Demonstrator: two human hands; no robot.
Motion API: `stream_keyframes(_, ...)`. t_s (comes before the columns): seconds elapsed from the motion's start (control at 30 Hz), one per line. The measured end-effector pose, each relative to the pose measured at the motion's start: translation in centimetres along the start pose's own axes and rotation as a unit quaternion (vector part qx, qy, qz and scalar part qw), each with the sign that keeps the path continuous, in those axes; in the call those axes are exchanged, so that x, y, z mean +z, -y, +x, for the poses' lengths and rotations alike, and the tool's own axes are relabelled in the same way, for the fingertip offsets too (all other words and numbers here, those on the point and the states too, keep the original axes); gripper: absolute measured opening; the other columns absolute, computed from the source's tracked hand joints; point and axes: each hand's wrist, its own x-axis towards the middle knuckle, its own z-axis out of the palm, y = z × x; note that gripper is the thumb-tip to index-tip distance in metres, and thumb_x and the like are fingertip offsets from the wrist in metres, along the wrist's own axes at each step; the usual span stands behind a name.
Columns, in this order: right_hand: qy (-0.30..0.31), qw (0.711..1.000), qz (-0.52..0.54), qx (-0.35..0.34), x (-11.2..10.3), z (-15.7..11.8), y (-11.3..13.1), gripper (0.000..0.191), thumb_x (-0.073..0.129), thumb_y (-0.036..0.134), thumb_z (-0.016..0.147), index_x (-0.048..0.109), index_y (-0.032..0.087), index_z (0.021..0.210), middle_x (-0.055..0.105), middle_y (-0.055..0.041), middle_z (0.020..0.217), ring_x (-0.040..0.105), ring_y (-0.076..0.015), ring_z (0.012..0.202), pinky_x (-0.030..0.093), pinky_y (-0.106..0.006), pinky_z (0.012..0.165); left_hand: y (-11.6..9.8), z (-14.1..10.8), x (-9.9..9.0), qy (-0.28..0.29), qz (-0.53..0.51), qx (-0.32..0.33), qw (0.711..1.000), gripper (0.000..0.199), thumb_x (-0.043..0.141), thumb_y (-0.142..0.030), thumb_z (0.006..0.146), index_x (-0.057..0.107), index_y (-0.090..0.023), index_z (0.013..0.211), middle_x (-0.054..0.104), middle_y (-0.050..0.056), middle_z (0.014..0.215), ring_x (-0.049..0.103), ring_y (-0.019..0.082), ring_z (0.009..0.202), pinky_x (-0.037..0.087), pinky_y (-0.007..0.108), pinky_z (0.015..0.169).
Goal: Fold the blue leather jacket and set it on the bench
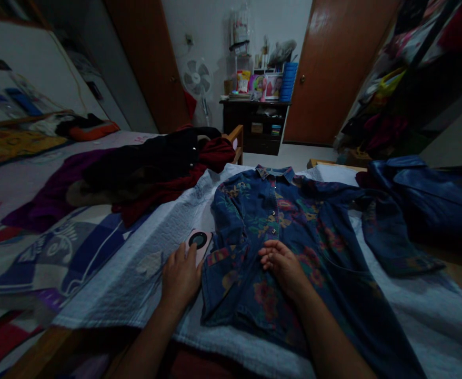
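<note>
A dark blue denim shirt point(294, 226) with coloured flower print lies spread front up, its collar at the far end and metal buttons down the front. Beside its left-hand sleeve is a pink phone point(205, 251) with a large round black camera ring. My left hand point(180, 276) grips the phone's near end, fingers over its back and thumb along its right edge. My right hand point(284, 267) hovers over or rests on the shirt's lower front; I cannot tell which. Its fingers are loosely bent and nothing shows in them.
Under the shirt is a light cloth point(136, 295) over a table. Left of it, a dark clothes pile point(144, 163) lies on a bed with a blue-white checked cloth point(73, 252). Folded denim point(428, 195) sits at the right. Behind stand a fan point(197, 79) and a dark cabinet point(250, 123).
</note>
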Motion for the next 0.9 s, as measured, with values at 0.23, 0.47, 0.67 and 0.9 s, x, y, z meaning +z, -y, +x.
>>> stream_keyframes(0.23, -0.008, 0.999, 0.043, 0.018, -0.4, -0.1, 0.4, 0.027, 0.070, 0.022, 0.064, 0.060, 0.020, 0.090, 0.067, -0.0030, 0.081, 0.059, -0.0126, 0.062, 0.044, -0.025, 0.057, 0.3, 0.3, 0.1, 0.009, -0.006, 0.004, 1.000, 0.045, 0.046, -0.035, 0.093, 0.054, -0.014, 0.132, 0.053, 0.017, 0.135, 0.051, 0.031, 0.120, 0.040, 0.043, 0.100)
stream_keyframes(0.47, 0.044, 0.999, 0.010, 0.009, 2.0, -0.8, 0.8, 0.029, 0.065, 0.017, 0.062, 0.060, 0.020, 0.090, 0.067, -0.0020, 0.079, 0.059, -0.0119, 0.062, 0.043, -0.024, 0.057, 0.6, 1.1, -1.0, 0.054, -0.077, 0.008, 0.996, 0.044, 0.045, -0.031, 0.092, 0.053, -0.012, 0.131, 0.058, 0.018, 0.131, 0.055, 0.028, 0.118, 0.041, 0.041, 0.101)
stream_keyframes(0.67, 0.180, 0.980, -0.077, 0.020, 8.0, -1.9, 0.5, 0.022, 0.061, 0.015, 0.064, 0.061, 0.020, 0.085, 0.068, -0.0015, 0.087, 0.061, -0.0139, 0.075, 0.047, -0.026, 0.068, 2.3, 2.5, -3.9, 0.163, -0.216, -0.039, 0.962, 0.049, 0.033, -0.037, 0.094, 0.051, -0.013, 0.134, 0.064, 0.016, 0.126, 0.061, 0.027, 0.114, 0.044, 0.039, 0.096)
stream_keyframes(0.9, 0.196, 0.969, -0.118, 0.096, 13.9, -2.0, -5.6, 0.045, 0.052, 0.003, 0.059, 0.059, 0.022, 0.099, 0.062, -0.0009, 0.095, 0.060, -0.0165, 0.093, 0.046, -0.027, 0.074, 5.1, 3.7, -4.0, 0.136, -0.333, -0.039, 0.932, 0.054, 0.032, -0.041, 0.088, 0.058, -0.013, 0.127, 0.063, 0.012, 0.128, 0.057, 0.027, 0.121, 0.041, 0.038, 0.105)
